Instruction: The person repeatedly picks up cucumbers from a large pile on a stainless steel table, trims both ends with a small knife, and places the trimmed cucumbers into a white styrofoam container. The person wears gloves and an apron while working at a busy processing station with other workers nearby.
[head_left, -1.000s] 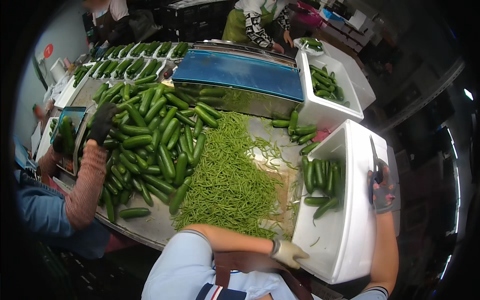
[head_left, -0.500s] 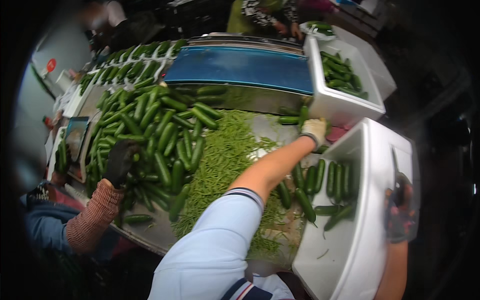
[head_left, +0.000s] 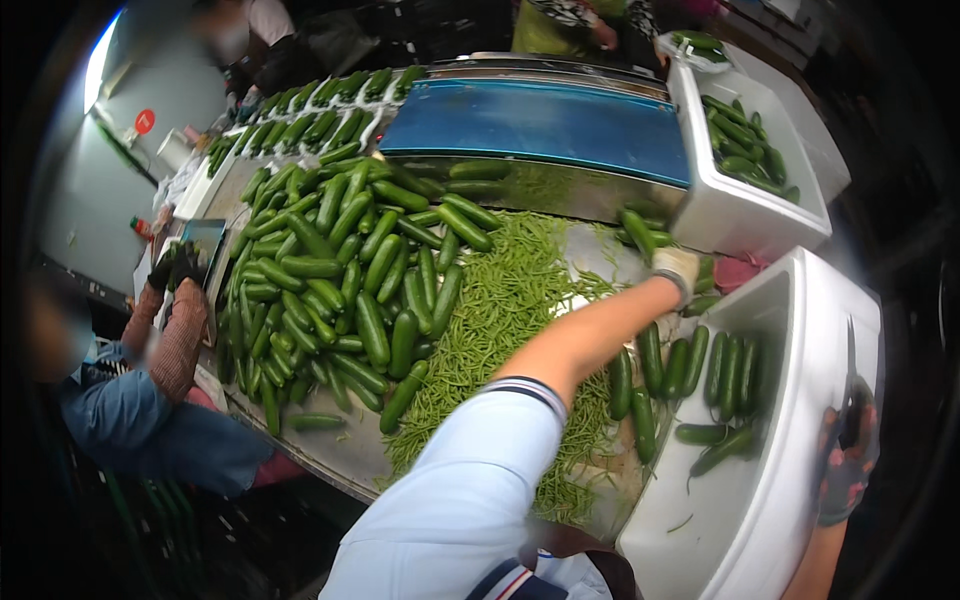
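Observation:
My left hand (head_left: 677,263), in a whitish glove, reaches across the table to the far right. It is closed round a green cucumber (head_left: 638,231) whose end sticks out past the glove; the fingers are partly hidden. Other cucumbers lie close beside it. My right hand (head_left: 848,465), in a dark glove with pink patches, is at the outer side of a white foam box (head_left: 785,400). It grips what looks like a knife (head_left: 852,400), with a dark handle and a thin blade pointing up. Several cucumbers lie in rows at this box's open side.
A big cucumber heap (head_left: 340,270) and loose thin green beans (head_left: 500,310) cover the table. Behind are a blue-topped metal platform (head_left: 540,120), packed trays (head_left: 310,130) and another foam box (head_left: 750,205) of cucumbers. A co-worker's gloved hands (head_left: 180,268) are at left; others stand behind.
The view has swung left, so the table sits further right. The cucumber at my left hand has tilted. The co-worker's gloved hand has left the heap and is back near the tray at left.

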